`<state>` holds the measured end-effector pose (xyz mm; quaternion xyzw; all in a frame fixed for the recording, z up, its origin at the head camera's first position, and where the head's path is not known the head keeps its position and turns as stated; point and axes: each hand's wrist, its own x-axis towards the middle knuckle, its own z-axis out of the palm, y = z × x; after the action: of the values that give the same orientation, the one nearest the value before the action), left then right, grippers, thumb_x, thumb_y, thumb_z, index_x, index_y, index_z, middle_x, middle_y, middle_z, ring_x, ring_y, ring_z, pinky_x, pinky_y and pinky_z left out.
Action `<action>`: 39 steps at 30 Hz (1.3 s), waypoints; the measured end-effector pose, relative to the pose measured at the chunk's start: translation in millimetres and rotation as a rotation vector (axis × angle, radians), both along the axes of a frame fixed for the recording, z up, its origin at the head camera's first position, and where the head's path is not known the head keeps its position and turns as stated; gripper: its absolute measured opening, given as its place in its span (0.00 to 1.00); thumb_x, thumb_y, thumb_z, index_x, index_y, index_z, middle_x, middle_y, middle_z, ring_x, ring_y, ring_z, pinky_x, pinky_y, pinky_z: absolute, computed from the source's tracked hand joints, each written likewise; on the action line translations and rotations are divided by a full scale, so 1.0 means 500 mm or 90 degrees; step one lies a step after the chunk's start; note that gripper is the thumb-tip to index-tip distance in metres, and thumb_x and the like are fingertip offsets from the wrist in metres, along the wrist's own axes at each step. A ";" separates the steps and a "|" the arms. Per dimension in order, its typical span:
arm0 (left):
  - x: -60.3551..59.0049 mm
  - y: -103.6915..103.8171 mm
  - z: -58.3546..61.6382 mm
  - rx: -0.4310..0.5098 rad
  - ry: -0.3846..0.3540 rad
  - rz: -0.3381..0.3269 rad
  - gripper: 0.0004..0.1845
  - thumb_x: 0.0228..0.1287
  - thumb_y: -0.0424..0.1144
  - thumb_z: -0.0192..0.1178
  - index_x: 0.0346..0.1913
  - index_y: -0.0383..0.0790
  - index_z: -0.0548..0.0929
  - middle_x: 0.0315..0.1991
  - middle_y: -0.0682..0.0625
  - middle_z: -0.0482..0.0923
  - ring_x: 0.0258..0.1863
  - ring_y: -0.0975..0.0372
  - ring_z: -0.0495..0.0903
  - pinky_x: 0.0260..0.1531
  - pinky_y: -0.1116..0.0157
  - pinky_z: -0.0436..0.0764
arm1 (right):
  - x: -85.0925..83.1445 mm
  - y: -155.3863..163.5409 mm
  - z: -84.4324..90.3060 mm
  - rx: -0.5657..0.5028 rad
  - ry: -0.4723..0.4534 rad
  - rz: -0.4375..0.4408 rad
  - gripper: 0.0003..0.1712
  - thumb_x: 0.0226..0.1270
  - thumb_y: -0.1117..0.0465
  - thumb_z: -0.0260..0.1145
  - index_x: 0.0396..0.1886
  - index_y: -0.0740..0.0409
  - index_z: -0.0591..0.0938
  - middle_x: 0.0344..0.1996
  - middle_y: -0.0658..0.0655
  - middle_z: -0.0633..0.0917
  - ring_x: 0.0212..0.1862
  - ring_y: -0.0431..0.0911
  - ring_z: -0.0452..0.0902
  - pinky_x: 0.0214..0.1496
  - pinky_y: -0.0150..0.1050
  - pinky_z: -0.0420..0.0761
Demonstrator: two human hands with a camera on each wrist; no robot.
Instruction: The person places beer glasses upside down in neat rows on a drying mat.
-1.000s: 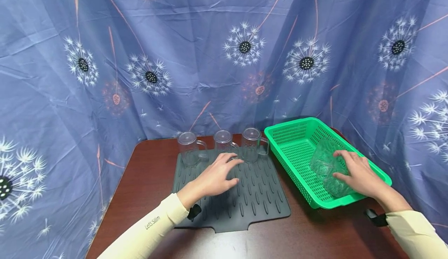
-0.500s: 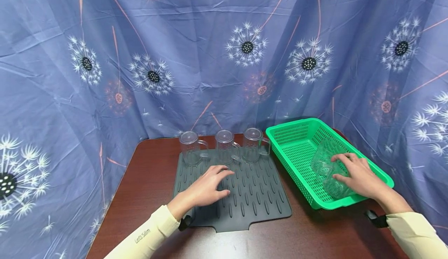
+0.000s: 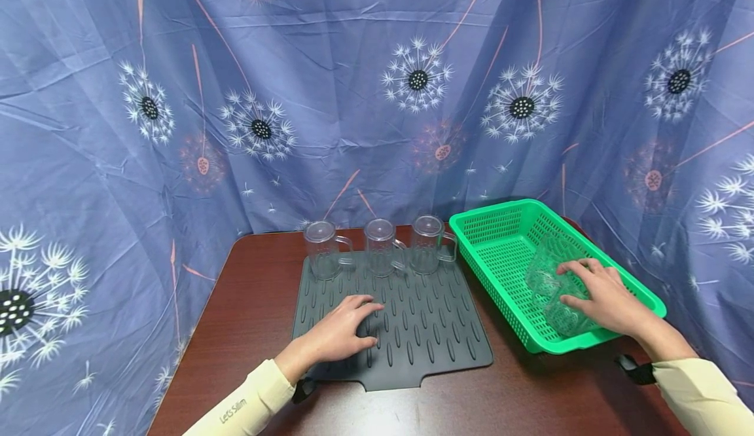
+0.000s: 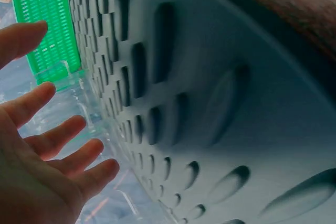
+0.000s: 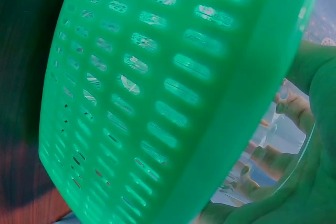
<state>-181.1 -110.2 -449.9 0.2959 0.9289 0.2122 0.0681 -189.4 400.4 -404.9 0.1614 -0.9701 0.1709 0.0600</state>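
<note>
My left hand [image 3: 332, 332] hovers above the near left part of a dark grey ridged drying mat [image 3: 436, 338], fingers spread and holding nothing; the left wrist view shows the mat beside the fingers [image 4: 65, 132]. On the mat's far edge, three clear glass mugs stand upside down in a row: a left mug [image 3: 323, 253], a middle mug [image 3: 379, 249] and a right mug [image 3: 425, 246]. Inside a green basket [image 3: 501, 295], my right hand [image 3: 609, 298] has its fingers curved round a clear drinking glass [image 3: 565, 318]. Another patterned glass [image 3: 543, 275] lies beyond it.
The brown wooden table [image 3: 235, 305] carries the mat and basket. A blue dandelion-print curtain [image 3: 336, 95] hangs behind and at both sides. The basket's raised rim stands close to the right wrist.
My left hand has drawn back toward me and left, away from the mugs, uncovering the middle one. My right hand stays at the glass in the basket; the view has shifted slightly.
</note>
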 end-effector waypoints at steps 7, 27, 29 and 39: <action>-0.004 -0.008 -0.024 -0.012 -0.034 0.005 0.36 0.62 0.51 0.70 0.72 0.50 0.72 0.75 0.42 0.63 0.74 0.48 0.62 0.64 0.44 0.71 | -0.001 0.000 0.000 0.001 -0.003 -0.005 0.27 0.63 0.57 0.75 0.59 0.51 0.74 0.60 0.71 0.70 0.55 0.71 0.62 0.46 0.65 0.65; -0.002 -0.019 -0.051 -0.055 -0.071 -0.010 0.42 0.53 0.54 0.75 0.72 0.54 0.72 0.76 0.45 0.61 0.77 0.49 0.56 0.64 0.43 0.72 | -0.001 0.004 0.005 -0.033 -0.011 0.014 0.33 0.53 0.66 0.77 0.59 0.53 0.74 0.58 0.70 0.70 0.56 0.71 0.62 0.49 0.65 0.61; -0.002 -0.020 -0.053 -0.058 -0.066 -0.015 0.41 0.54 0.54 0.75 0.72 0.53 0.72 0.76 0.45 0.61 0.77 0.49 0.56 0.65 0.45 0.72 | -0.001 0.004 0.006 -0.040 -0.008 0.020 0.33 0.53 0.66 0.77 0.59 0.53 0.75 0.58 0.69 0.70 0.56 0.70 0.62 0.50 0.64 0.61; -0.002 -0.022 -0.064 -0.061 -0.051 -0.015 0.39 0.55 0.56 0.74 0.70 0.50 0.75 0.76 0.47 0.61 0.78 0.51 0.55 0.66 0.47 0.71 | -0.002 -0.003 0.016 -0.048 0.036 0.061 0.31 0.55 0.68 0.76 0.57 0.54 0.75 0.55 0.65 0.74 0.54 0.62 0.66 0.49 0.58 0.61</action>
<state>-181.8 -121.2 -481.8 0.2942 0.9309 0.1788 0.1218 -190.2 398.9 -397.0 0.2101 -0.9521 0.2049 0.0855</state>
